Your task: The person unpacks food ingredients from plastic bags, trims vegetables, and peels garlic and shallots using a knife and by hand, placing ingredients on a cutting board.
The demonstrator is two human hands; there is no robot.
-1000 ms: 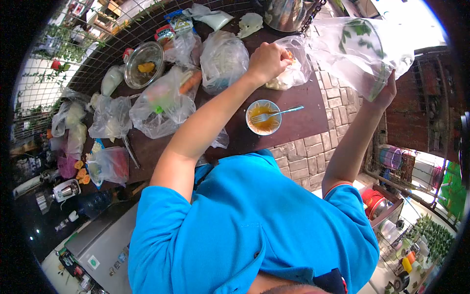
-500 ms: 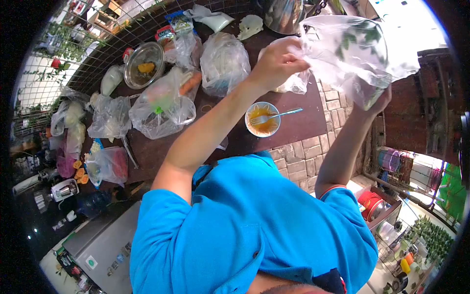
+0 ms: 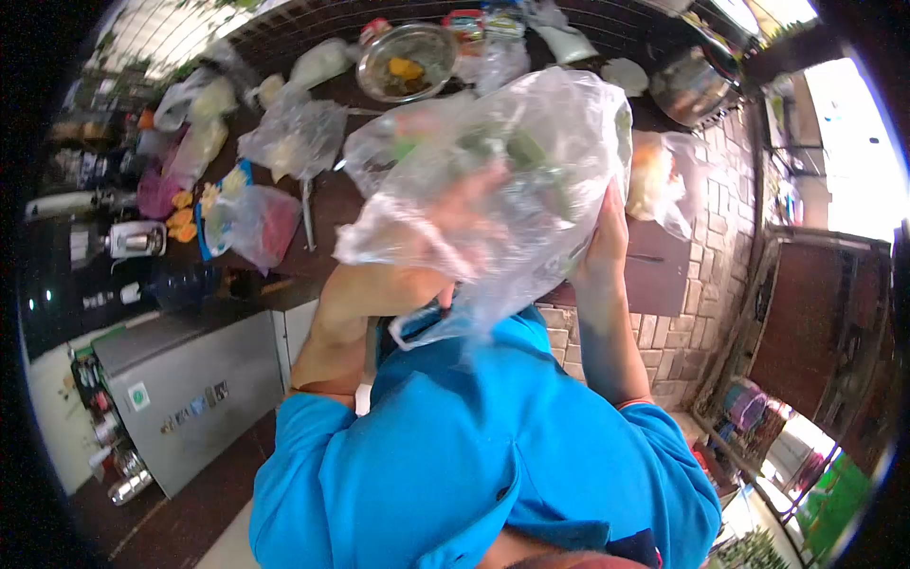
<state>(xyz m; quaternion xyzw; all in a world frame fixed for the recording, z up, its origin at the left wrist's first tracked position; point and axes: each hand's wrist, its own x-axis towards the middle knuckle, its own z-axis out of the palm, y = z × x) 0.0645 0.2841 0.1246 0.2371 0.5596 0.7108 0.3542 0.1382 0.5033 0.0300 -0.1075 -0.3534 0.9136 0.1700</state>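
Observation:
A clear plastic bag (image 3: 569,123) is held up in front of my chest, with green leafy shapes showing dimly through it. My right hand (image 3: 605,237) grips its right side, thumb along the near face and the fingers hidden behind. Through the film I see my left hand (image 3: 464,213), which reaches into the bag from the left. Motion and wrinkled plastic smear its fingers, so I cannot make out what they hold. Behind the bag, on the brown table (image 3: 664,280), lies another clear bag with reddish contents (image 3: 403,142), partly covered.
A metal bowl (image 3: 374,81) with a yellow piece inside stands at the back. Farther right is a steel pot (image 3: 692,85). Several filled bags lie on the left, including one with red contents (image 3: 261,228). A grey fridge (image 3: 194,398) stands at lower left.
The bag has come down and leftward from the upper right to before my chest. My left hand has passed from its rim to inside it. The view has turned left; the orange-filled bowl is now hidden.

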